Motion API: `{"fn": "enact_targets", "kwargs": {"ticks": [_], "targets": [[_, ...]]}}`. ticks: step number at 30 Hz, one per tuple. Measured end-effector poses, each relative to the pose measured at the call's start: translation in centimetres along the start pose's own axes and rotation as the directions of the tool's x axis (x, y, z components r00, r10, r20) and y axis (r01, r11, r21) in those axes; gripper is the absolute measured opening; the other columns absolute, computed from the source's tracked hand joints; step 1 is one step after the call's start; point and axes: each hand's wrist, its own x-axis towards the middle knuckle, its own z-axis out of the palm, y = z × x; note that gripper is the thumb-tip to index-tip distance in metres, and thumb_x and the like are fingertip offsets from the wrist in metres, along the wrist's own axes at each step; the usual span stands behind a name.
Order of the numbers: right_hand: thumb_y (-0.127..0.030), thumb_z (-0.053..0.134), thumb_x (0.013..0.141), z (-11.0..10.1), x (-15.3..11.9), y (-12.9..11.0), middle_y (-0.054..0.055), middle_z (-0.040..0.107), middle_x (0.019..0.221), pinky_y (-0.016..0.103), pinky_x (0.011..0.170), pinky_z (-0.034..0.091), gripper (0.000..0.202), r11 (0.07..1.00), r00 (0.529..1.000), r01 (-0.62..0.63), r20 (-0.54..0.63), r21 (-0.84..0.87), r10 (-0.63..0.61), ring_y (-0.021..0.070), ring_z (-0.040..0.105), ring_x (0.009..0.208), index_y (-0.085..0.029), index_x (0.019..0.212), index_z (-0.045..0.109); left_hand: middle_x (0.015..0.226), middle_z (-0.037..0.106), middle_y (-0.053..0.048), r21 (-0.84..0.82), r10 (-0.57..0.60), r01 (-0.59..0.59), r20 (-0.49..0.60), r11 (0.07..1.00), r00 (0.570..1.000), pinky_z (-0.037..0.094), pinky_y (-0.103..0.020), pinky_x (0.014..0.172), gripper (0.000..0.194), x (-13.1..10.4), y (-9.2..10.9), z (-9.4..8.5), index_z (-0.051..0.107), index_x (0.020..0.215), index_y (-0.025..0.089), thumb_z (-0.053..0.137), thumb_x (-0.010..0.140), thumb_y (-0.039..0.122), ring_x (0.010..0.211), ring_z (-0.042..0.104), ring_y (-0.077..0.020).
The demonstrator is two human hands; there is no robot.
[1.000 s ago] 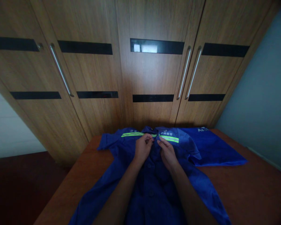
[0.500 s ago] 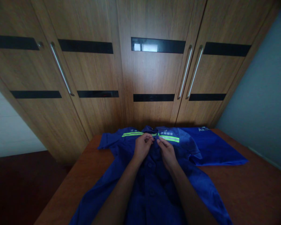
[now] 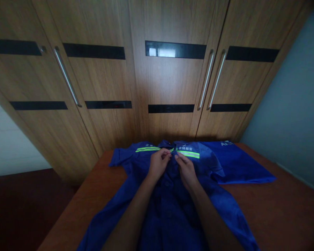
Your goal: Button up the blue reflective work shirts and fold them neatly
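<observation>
A blue short-sleeved shirt [image 3: 136, 174] with yellow-green reflective chest stripes and white lettering lies spread out, its collar toward the cabinet. My left hand [image 3: 158, 161] pinches the shirt's front edge near the chest stripe. Just to the right, my right hand [image 3: 186, 168] also has thumb and fingers closed on the front opening. A small gap separates the fingertips of both hands. Buttons run down the shirt front below them; whatever small part lies between the fingertips is too small to make out.
A brown table [image 3: 282, 212] bears the shirt. Beside its right sleeve lies a blue bag-like item [image 3: 246, 165] with white letters. A wooden cabinet [image 3: 110, 80] with metal handles stands behind, a pale wall at right.
The view has shifted very slightly. Both hands keep nearly the same place and grip on the shirt front.
</observation>
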Motion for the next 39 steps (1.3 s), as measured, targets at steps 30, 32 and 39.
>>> {"fn": "enact_targets", "kwargs": {"ticks": [30,32,39], "targets": [[-0.031,0.055,0.082,0.1,-0.4,0.0,0.002,0.062,0.083,0.031,0.07,0.048,0.033,0.756,0.936,0.351,0.223,-0.553,-0.271,0.0179,0.058,0.076,-0.025,0.115,0.06,0.065,0.063,0.0,-0.154,-0.144,0.135,-0.048,0.979,0.988,0.043,-0.023,0.059,0.02,0.1,-0.5,0.3,0.063,0.07,0.017,0.062,0.075,0.036,0.064,0.059,-0.0149],[-0.03,0.053,0.084,-0.1,-0.4,-0.2,0.005,0.063,0.09,0.033,0.075,0.048,0.026,0.638,0.903,0.413,0.204,-0.65,-0.377,0.0195,0.059,0.082,-0.024,0.107,0.065,0.064,0.063,0.0,-0.157,-0.138,0.133,-0.019,0.979,0.99,0.042,-0.023,0.058,0.02,0.0,-0.6,0.3,0.064,0.068,0.016,0.062,0.074,0.035,0.062,0.058,-0.0146],[-0.036,0.058,0.082,-0.6,-0.3,-0.9,0.006,0.068,0.09,0.037,0.089,0.044,0.017,0.6,0.89,0.381,0.103,-0.704,-0.445,0.0231,0.06,0.091,-0.026,0.086,0.07,0.062,0.061,0.001,-0.142,-0.104,0.111,0.059,0.984,0.993,0.042,-0.023,0.059,0.013,0.0,-0.5,0.5,0.064,0.066,0.016,0.066,0.069,0.029,0.061,0.056,-0.0135]]}}
